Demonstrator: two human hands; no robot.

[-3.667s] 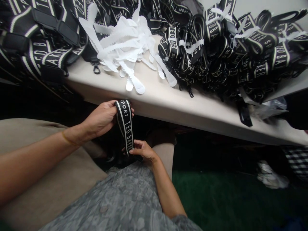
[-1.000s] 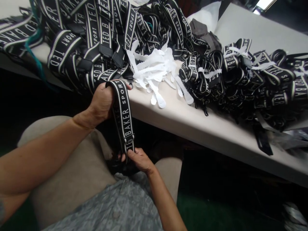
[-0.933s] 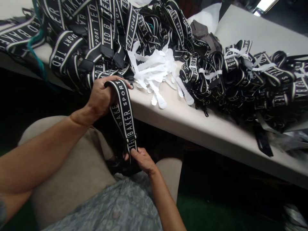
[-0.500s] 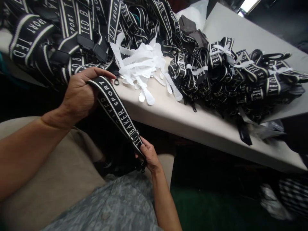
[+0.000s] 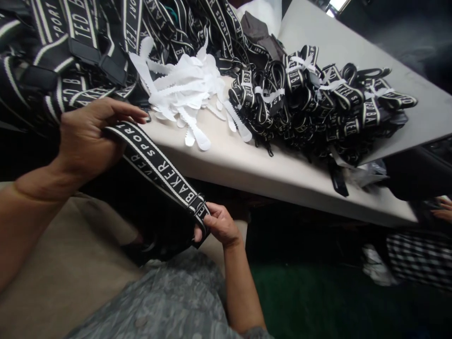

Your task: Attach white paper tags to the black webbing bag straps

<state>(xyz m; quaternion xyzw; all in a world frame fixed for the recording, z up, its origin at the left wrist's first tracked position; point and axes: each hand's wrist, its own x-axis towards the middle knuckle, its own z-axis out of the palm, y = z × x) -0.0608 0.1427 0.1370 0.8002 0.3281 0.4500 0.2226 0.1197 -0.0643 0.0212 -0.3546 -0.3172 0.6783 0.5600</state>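
While the strap [image 5: 158, 167] runs slanted below the desk [image 5: 268, 169] edge, the left hand [image 5: 86, 139] clamps its upper end and the right hand [image 5: 217, 226], nearer the body, pinches its lower buckle end.

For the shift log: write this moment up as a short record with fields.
Left hand: holds the upper end of a black strap with white lettering
Right hand: pinches the strap's lower end by its buckle
Strap: stretched slantwise between the hands, below the table edge
On table, left: loose pile of straps
On table, middle: heap of white ties
On table, right: bundled straps bound with white ties
Far right: another person's hand at the picture's edge
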